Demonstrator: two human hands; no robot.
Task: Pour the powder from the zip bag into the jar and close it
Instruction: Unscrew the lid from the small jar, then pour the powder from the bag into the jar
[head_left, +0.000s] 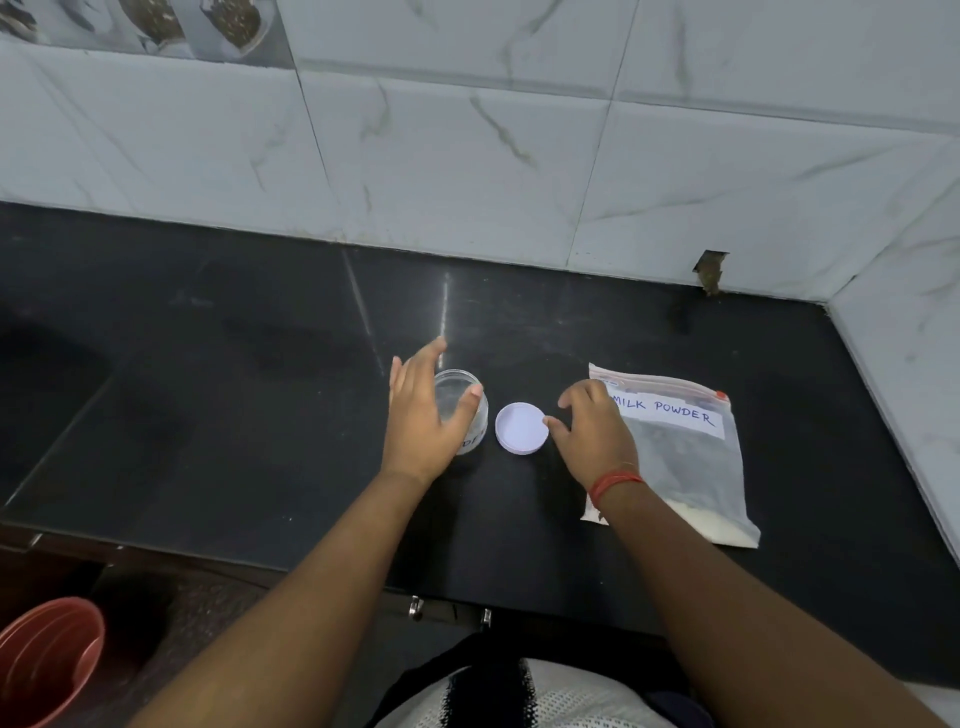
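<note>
A small clear jar (464, 402) stands open on the black counter (234, 389). My left hand (423, 415) curves around its left side with fingers spread; the thumb rests at the rim. The round white lid (521, 428) lies flat just right of the jar. My right hand (595, 431) hovers between the lid and the zip bag, fingers apart, a fingertip at the lid's edge. The clear zip bag (685, 467), labelled MILK POWDER, lies flat on the right with white powder along its near edge; its red slider is at the far right.
White marble-look tiled walls (519, 171) close the counter at the back and on the right. The counter's front edge runs near me, with cabinet latches below it. A red bucket (44, 660) stands on the floor at the lower left.
</note>
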